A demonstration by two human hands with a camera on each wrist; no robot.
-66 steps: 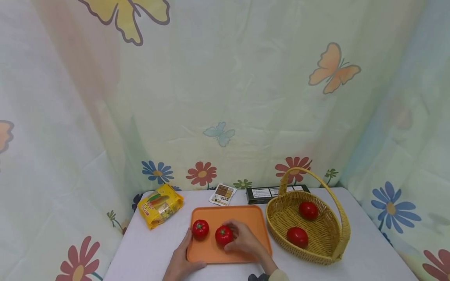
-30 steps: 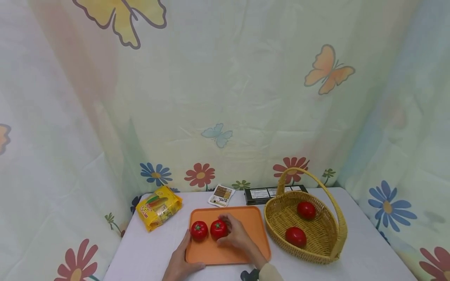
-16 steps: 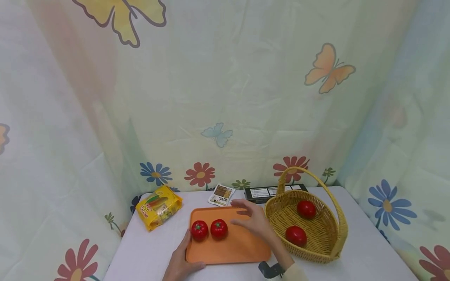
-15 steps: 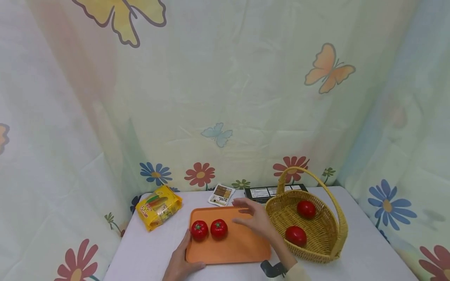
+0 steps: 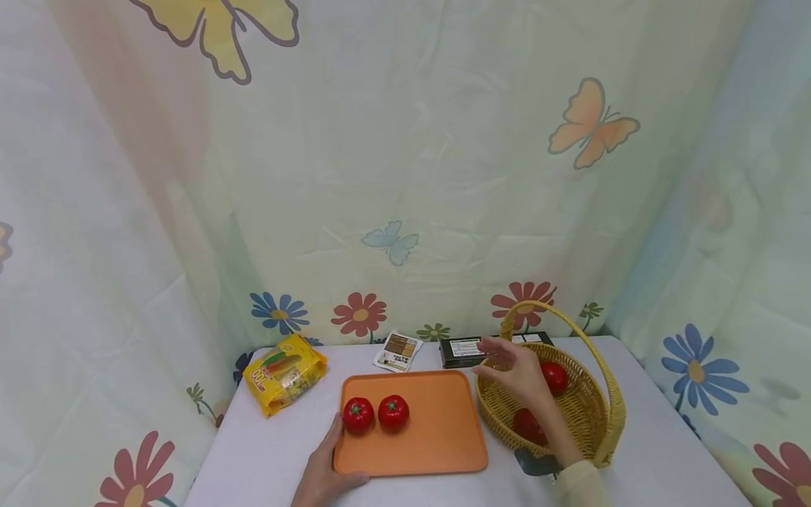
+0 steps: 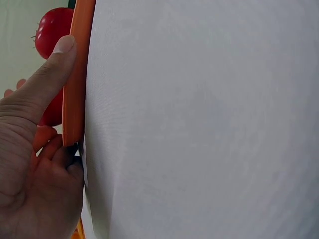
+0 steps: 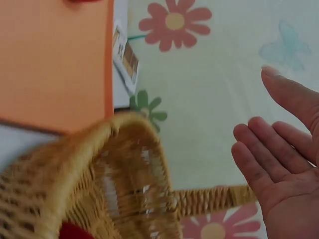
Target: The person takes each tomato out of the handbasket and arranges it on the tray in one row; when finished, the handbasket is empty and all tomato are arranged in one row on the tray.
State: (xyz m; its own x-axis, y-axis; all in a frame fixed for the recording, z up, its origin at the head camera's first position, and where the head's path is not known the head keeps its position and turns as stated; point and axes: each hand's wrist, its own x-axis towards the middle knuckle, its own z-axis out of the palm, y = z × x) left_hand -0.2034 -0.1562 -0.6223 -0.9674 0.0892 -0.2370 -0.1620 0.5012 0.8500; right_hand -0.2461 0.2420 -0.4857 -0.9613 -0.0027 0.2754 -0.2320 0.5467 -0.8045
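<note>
An orange tray [image 5: 437, 436] lies on the table. Two red tomatoes [image 5: 357, 415] with green stems sit side by side at its left end. My left hand [image 5: 323, 468] grips the tray's near left corner; in the left wrist view its thumb [image 6: 57, 67] lies against the tray's edge. My right hand [image 5: 516, 373] is held above the left part of a wicker basket [image 5: 586, 422], fingers apart and holding nothing. Two smooth red fruits [image 5: 555, 378] lie in the basket, partly hidden by the hand and forearm; their kind is unclear.
A yellow food packet [image 5: 285, 373] lies at the table's back left. Behind the tray is a small white and brown sachet [image 5: 398, 351]. A black box [image 5: 459, 352] stands behind the basket, whose tall handle [image 5: 602, 373] arches up. A flowered curtain [image 5: 412, 176] surrounds the table.
My right hand slid the second tomato left beside the first, let go of it, and moved right from the tray to over the basket. The left hand stayed on the tray.
</note>
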